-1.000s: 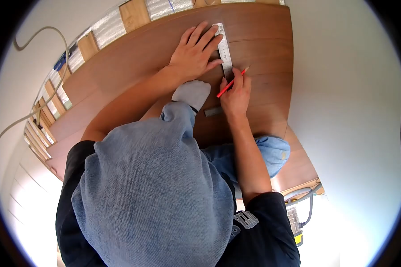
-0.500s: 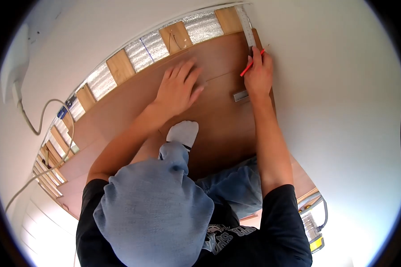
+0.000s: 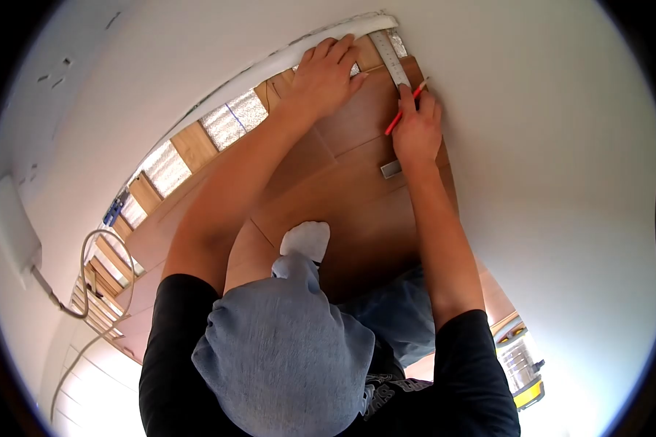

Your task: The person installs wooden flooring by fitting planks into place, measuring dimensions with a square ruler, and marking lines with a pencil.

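Note:
My right hand (image 3: 418, 131) pinches a red pencil (image 3: 393, 122) with its pale tip pointing up and right. Its fingertips also touch the lower end of a metal ruler (image 3: 391, 58), which spans from the brown floor plank (image 3: 353, 109) over the gap towards the wall. A short metal piece (image 3: 391, 169) lies left of that wrist; whether it belongs to the ruler is hidden. Fingers outstretched, my left hand (image 3: 326, 80) is open at the white strip (image 3: 262, 69) along the wall's foot, over the gap, with nothing visible in it.
Wooden battens (image 3: 194, 146) and silver foil (image 3: 235, 120) show beyond the planks. A blue tool (image 3: 113, 210) lies at the gap's left. A cable (image 3: 87, 255) hangs from a white box (image 3: 14, 222). A yellow-and-black tool (image 3: 526, 379) stands at lower right.
My left hand has moved up and right from above the planks to the wall's edge. My right hand keeps the pencil and ruler, its pose barely changed. The view has tilted towards the wall.

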The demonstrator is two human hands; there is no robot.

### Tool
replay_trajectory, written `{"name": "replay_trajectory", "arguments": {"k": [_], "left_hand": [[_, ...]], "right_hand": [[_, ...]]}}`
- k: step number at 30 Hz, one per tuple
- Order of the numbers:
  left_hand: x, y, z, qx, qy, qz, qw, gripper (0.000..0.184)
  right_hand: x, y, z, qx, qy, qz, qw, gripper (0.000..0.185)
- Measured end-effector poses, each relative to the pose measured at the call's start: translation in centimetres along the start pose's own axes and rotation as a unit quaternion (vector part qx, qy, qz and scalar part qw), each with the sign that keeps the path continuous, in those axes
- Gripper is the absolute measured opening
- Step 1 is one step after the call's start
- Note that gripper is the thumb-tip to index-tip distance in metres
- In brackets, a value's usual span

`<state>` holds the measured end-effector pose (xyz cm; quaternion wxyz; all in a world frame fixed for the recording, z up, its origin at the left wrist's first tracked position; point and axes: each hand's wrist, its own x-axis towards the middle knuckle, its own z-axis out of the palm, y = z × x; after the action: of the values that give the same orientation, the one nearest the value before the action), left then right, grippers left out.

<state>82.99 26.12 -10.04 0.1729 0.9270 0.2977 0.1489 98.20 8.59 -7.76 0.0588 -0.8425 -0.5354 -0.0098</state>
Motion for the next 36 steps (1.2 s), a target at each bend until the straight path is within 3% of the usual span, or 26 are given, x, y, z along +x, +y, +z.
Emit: {"name": "replay_trajectory", "arguments": {"k": [19,21,25,28,31,34,36], "left_hand": [[-0.1,0.4,-0.2,0.029,0.002,0.007,1.000,0.053],[-0.8,0.2,-1.3,0.041,0.039,-0.012,0.998,0.049],[-5.7,1.5,-7.6,-0.061,0.081,-0.065,0.993,0.040],[-12.5,3.0,-9.9,-0.142,0.078,-0.009,0.987,0.033],[-18.2,4.2,-9.6,-0.094,0.030,0.008,0.995,0.033],[-20.2,5.4,-8.9,-0.047,-0.005,-0.018,0.999,0.043],[-20.3,5.6,-7.9,-0.003,-0.035,-0.029,0.999,0.061]], "right_hand": [[-0.1,-0.3,-0.2,0.025,0.029,0.005,0.999,0.040],[-1.2,-0.3,-0.5,0.056,0.026,0.011,0.998,0.039],[-7.1,-2.1,-3.4,0.110,0.059,0.027,0.992,0.043],[-12.6,-4.5,-5.1,0.190,-0.003,-0.012,0.982,0.047],[-17.4,-7.4,-4.4,0.224,-0.076,-0.056,0.970,0.049],[-18.8,-8.9,-2.8,0.213,-0.061,-0.045,0.974,0.047],[-18.8,-9.2,-2.4,0.219,-0.055,-0.041,0.973,0.046]]}}
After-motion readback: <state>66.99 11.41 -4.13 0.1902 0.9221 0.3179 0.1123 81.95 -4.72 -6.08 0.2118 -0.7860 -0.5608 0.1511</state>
